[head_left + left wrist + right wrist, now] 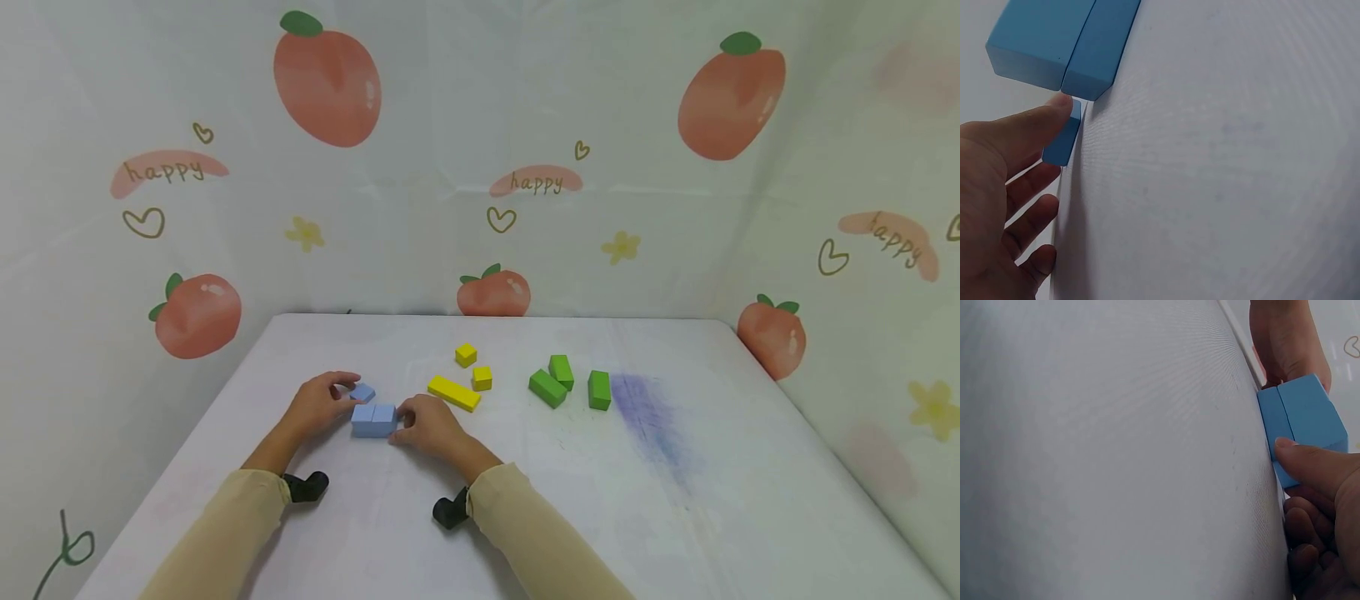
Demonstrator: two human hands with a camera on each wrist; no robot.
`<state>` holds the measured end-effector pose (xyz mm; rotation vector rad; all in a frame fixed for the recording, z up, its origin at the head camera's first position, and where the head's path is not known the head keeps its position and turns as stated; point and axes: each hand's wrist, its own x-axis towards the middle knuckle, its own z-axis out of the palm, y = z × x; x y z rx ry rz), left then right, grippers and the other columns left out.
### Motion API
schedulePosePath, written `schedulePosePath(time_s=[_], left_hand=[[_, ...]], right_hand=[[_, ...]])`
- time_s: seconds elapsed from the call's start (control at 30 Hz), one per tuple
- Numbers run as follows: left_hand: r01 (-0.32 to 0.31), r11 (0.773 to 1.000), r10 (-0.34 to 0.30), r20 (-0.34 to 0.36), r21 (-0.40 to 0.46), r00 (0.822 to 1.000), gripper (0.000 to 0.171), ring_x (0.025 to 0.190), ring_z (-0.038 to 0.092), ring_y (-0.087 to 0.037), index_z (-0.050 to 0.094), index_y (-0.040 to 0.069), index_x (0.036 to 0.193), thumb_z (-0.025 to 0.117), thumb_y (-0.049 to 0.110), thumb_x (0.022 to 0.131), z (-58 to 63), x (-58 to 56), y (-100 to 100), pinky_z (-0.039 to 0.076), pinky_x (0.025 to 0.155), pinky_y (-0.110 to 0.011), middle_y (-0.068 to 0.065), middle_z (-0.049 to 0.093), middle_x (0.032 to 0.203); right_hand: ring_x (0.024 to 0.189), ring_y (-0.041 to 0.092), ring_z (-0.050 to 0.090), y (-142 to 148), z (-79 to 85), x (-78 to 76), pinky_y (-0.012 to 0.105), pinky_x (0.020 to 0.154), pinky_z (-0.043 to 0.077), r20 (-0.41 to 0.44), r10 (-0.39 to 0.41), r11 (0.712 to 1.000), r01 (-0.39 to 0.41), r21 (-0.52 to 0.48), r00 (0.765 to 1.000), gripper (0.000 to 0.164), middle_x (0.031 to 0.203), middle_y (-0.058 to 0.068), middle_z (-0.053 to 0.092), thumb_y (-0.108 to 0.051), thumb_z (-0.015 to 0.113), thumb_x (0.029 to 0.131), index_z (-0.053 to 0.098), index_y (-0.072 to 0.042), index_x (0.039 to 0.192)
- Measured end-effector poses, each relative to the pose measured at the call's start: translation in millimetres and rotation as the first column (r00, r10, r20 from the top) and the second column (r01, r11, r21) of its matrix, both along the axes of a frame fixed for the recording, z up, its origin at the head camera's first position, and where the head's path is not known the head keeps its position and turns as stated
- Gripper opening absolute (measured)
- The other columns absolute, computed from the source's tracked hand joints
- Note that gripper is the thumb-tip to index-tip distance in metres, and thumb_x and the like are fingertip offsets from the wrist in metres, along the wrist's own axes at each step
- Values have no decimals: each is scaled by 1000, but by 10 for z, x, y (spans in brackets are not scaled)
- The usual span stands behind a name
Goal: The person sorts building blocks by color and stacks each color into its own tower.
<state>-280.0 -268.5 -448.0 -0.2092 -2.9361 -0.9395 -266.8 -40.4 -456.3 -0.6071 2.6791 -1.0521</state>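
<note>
While left hand (pixel 313 406), right hand (pixel 431 425) pinch blue blocks (pixel 365 425), rightward: yellow blocks (pixel 453 392), green blocks (pixel 548 388).

My head feed looks forward and down from above, over the white table (pixel 555 533) to the printed backdrop (pixel 420 100). My left wrist feed sits close to the left hand (pixel 1007 169), with the tabletop tipped nearly on edge; my right one, similarly tipped, sits close to the right hand (pixel 1329 506). All three share the blue blocks (pixel 363 423).
</note>
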Motion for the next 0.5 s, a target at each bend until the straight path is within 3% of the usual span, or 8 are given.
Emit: schedulePosePath(time_s=[0.27, 0.5], left_hand=[[-22, 1000, 22, 24, 6, 999, 36, 94, 53, -28, 65, 4, 119, 73, 19, 87, -1, 2, 9, 45, 78, -41, -12, 62, 108], [-23, 1000, 23, 48, 15, 999, 38, 93, 52, -27, 65, 4, 121, 72, 22, 88, 39, 16, -5, 45, 77, -39, -11, 63, 106]], right_hand=[[73, 9, 49, 3, -15, 1, 20, 64, 42, -9, 4, 1000, -4, -8, 1000, 34, 78, -6, 54, -26, 81, 81, 70, -11, 110], [73, 9, 49, 5, -9, 4, 20, 63, 42, -9, 2, 1000, -2, -6, 1000, 34, 78, -6, 54, -25, 81, 81, 70, -11, 110]])
